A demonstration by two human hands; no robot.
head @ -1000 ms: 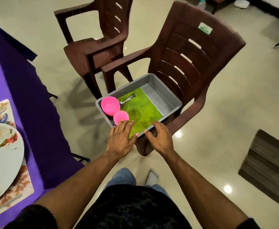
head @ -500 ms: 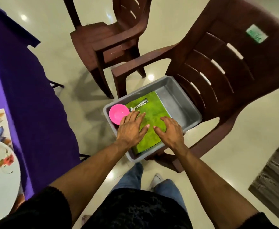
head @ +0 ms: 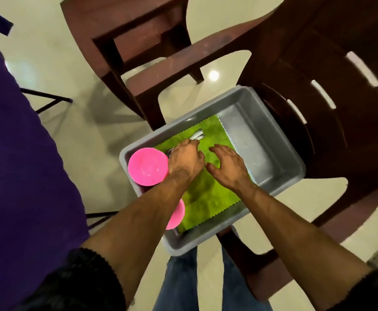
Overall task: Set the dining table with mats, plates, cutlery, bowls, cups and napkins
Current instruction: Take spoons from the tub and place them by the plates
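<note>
Cream tiled floor (head: 76, 135), purple-clothed worktop (head: 22, 153) at left, brown plastic chair (head: 318, 108) bearing a grey tub (head: 280, 158). Inside: green napkin (head: 208, 196), pink bowl (head: 148, 166), pink cup (head: 176, 215) under the left forearm, cutlery (head: 197, 135). Left hand (head: 187, 160) curled over the cutlery beside the bowl, grasp unclear. Right hand (head: 227, 164) released, fingers spread above the napkin.

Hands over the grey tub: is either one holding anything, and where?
Right hand holds nothing. Left hand curls over the cutlery on the green cloth; a grip cannot be told.
</note>
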